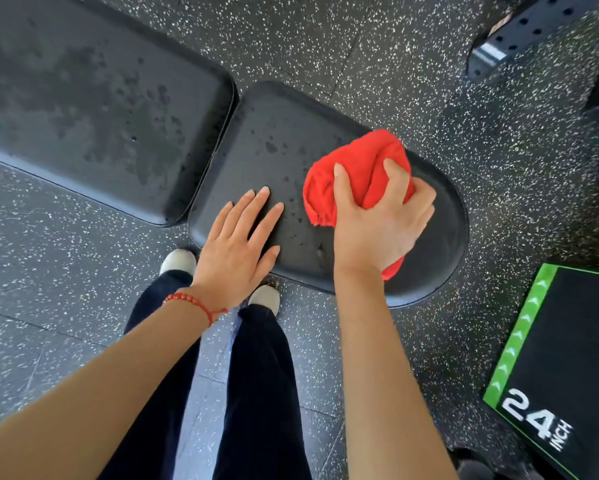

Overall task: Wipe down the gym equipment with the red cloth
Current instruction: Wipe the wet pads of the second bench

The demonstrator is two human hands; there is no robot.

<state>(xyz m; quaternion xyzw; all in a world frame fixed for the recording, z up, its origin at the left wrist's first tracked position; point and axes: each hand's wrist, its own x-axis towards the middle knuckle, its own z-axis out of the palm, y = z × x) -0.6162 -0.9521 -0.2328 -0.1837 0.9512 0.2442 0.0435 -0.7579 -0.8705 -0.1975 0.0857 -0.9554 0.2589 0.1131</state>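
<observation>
Head view, looking down at a padded bench on speckled rubber flooring. Your right hand (377,223), right of centre, is clenched around the bunched red cloth (357,174) and presses it onto the seat pad (277,133), the smaller, rounded cushion at centre frame. Your left hand (239,247) lies flat on the same pad just beside the cloth, fingers spread, gripping nothing.

Progress, as a judgement: the wipe-down looks early to midway. Droplets sit on the seat pad to the left of the cloth, and the long back pad (94,91) in the upper left carries broad wet blotches, so you probably have most of both cushions left to dry. Whether the part of the seat pad under and to the right of your right hand is finished cannot be told.

Legible writing: the black box with green edging (568,358) at lower right reads "24 INCH". No brand is visible on the bench or cloth.
</observation>
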